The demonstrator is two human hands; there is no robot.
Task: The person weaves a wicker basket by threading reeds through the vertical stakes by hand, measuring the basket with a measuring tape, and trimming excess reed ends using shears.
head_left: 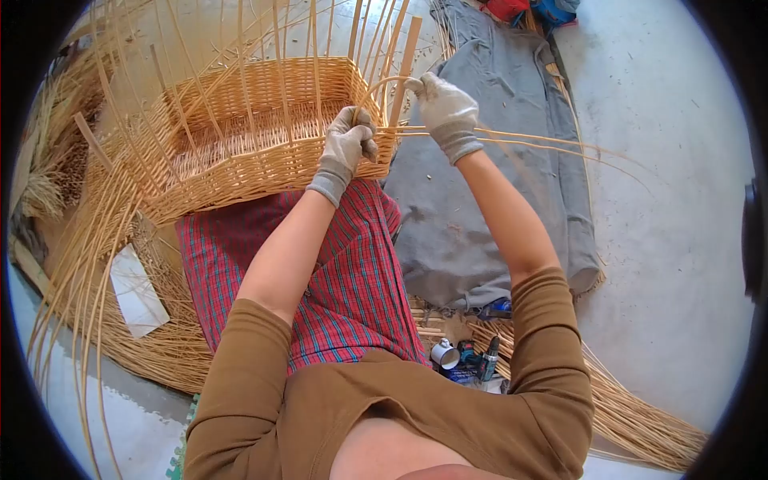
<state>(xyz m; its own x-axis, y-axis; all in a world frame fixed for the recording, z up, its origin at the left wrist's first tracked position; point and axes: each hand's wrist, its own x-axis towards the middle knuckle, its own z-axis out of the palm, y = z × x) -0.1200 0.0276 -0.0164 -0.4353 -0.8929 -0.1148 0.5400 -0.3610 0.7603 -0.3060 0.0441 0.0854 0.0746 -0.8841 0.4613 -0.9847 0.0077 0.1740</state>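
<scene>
A part-woven rectangular wicker basket (264,170) rests over the lap, its upright stakes standing up from the rim. My left hand (350,148), in a pale work glove, is closed at the near right part of the rim around a wicker rod (379,83). This rod arches up and over to my right hand (450,112), gloved too, whose fingers pinch it just right of a flat wooden corner stake (404,72). Two long weaving rods (552,142) stick out rightward from the basket, passing by the right wrist.
A red plaid cloth (344,280) covers the lap. Grey fabric (488,184) lies over a bundle to the right. Loose wicker bundles (168,344) spread at the left. A cup (445,354) and a cordless drill (489,358) are low by the body.
</scene>
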